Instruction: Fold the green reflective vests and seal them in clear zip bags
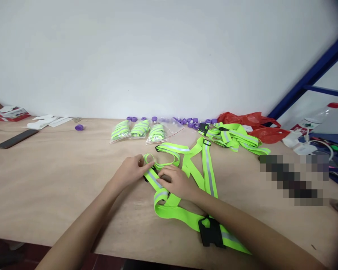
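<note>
A neon-green reflective vest of elastic straps with silver stripes (209,168) lies spread on the table. My left hand (132,170) pinches one of its straps close to a small black slider. Beside it, my right hand (176,180) has its fingers closed on the same strap a little nearer to me. Part of the strap is hidden under the fingers. A black buckle (211,232) hangs on the vest's lower strap, below my right forearm. Loops of strap curl just beyond both hands.
Clear bags with folded green straps (119,130) stand behind the hands. A second heap of green straps (239,138) lies by red plastic bags (248,120). Purple caps (79,127) are scattered near the wall. A dark flat bar (17,138) lies left, a bottle (315,118) right.
</note>
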`<state>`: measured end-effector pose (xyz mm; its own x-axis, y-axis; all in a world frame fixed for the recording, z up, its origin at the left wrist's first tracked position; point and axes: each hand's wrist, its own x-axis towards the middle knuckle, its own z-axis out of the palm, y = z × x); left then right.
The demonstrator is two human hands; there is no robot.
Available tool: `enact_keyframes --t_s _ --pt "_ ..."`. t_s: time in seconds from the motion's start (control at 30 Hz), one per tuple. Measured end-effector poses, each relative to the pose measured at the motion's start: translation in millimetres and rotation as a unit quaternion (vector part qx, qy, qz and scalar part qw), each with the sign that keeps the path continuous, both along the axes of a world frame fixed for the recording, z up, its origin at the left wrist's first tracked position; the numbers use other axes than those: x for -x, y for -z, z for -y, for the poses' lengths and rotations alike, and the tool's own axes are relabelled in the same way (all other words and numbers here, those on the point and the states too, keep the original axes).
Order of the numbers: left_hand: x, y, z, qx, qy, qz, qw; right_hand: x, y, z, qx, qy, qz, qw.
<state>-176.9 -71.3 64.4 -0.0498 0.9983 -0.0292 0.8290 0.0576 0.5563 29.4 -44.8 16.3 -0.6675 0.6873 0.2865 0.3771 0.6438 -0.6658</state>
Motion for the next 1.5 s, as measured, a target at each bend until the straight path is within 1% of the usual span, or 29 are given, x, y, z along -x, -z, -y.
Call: enact_keyframes --t_s 0.07,0.1,0.17,0.23,0.3,0.37,0.47,0.57,0.63,0.73,0.8,0.87,0.93,1.0,1.07,1.13,1.2,1.23,1.3,1.37,1.43,1.5 --pt "-6.3 1.2 1.7 0.001 0.016 -0.067 0.998 0.2 6.8 -2.8 -0.013 -0.034 -0.029 0.999" --pt "-8.7 1.9 2.1 0.005 0.021 -0.083 0.996 0.3 10.4 -4.3 -0.022 -0.050 -0.039 0.998" --pt "-10.9 3.0 1.9 0.013 0.028 -0.088 0.996 0.4 16.4 -6.5 -0.036 -0.064 -0.048 0.996" --pt "-9.5 3.4 1.0 0.021 0.033 -0.071 0.997 1.2 19.2 -7.1 -0.033 -0.056 -0.049 0.997" --pt "-5.9 3.6 0.0 0.031 0.043 -0.031 0.998 2.7 18.6 -6.3 -0.015 -0.038 -0.049 0.998" --pt "-2.6 4.7 -0.5 0.050 0.055 0.046 0.996 4.3 15.8 -5.0 0.008 -0.008 -0.041 0.999" --pt "-0.8 7.7 -0.6 0.073 0.083 0.190 0.976 4.8 10.5 -3.3 0.030 0.045 -0.018 0.998" --pt "-1.0 9.5 -1.3 0.091 0.092 0.278 0.952 2.2 7.1 -3.0 0.074 0.063 -0.030 0.995" --pt "-0.6 9.4 -2.4 0.116 0.089 0.316 0.938 0.0 7.3 -4.4 0.121 0.069 -0.071 0.988" --pt "0.2 9.2 -4.3 0.135 0.097 0.344 0.924 -1.9 11.1 -8.7 0.173 0.079 -0.171 0.967" --pt "-0.4 10.1 -5.1 0.152 0.103 0.349 0.919 -2.4 13.8 -11.8 0.180 0.090 -0.227 0.953" --pt "-2.2 11.0 -5.0 0.181 0.103 0.352 0.912 -2.8 14.8 -13.9 0.173 0.110 -0.255 0.945" --pt "-4.7 10.4 -4.0 0.207 0.100 0.343 0.911 -3.2 13.6 -14.4 0.173 0.126 -0.273 0.938" --pt "-7.4 7.6 -2.2 0.212 0.111 0.321 0.916 -3.4 10.8 -13.7 0.192 0.127 -0.295 0.927" --pt "-10.0 3.3 0.7 0.190 0.145 0.286 0.928 -2.8 7.8 -12.9 0.220 0.127 -0.319 0.913" --pt "-12.7 -1.0 5.0 0.153 0.193 0.238 0.939 -1.7 5.5 -12.7 0.250 0.127 -0.332 0.901" --pt "-15.5 -4.4 10.9 0.134 0.231 0.169 0.949 -0.8 4.5 -13.6 0.279 0.127 -0.343 0.888" --pt "-16.7 -5.7 14.2 0.135 0.240 0.126 0.953 -0.6 4.3 -14.5 0.294 0.126 -0.349 0.881" --pt "-17.1 -8.1 20.1 0.143 0.236 0.036 0.961 -0.8 4.2 -16.6 0.321 0.125 -0.366 0.864" --pt "-13.6 -11.2 24.0 0.148 0.224 -0.026 0.963 -1.8 4.2 -18.5 0.346 0.121 -0.387 0.846" --pt "-6.0 -16.1 25.7 0.151 0.216 -0.043 0.964 -3.1 4.1 -19.7 0.361 0.112 -0.402 0.834" --pt "4.1 -22.7 27.0 0.149 0.210 -0.032 0.966 -4.4 4.6 -19.7 0.359 0.099 -0.402 0.836"
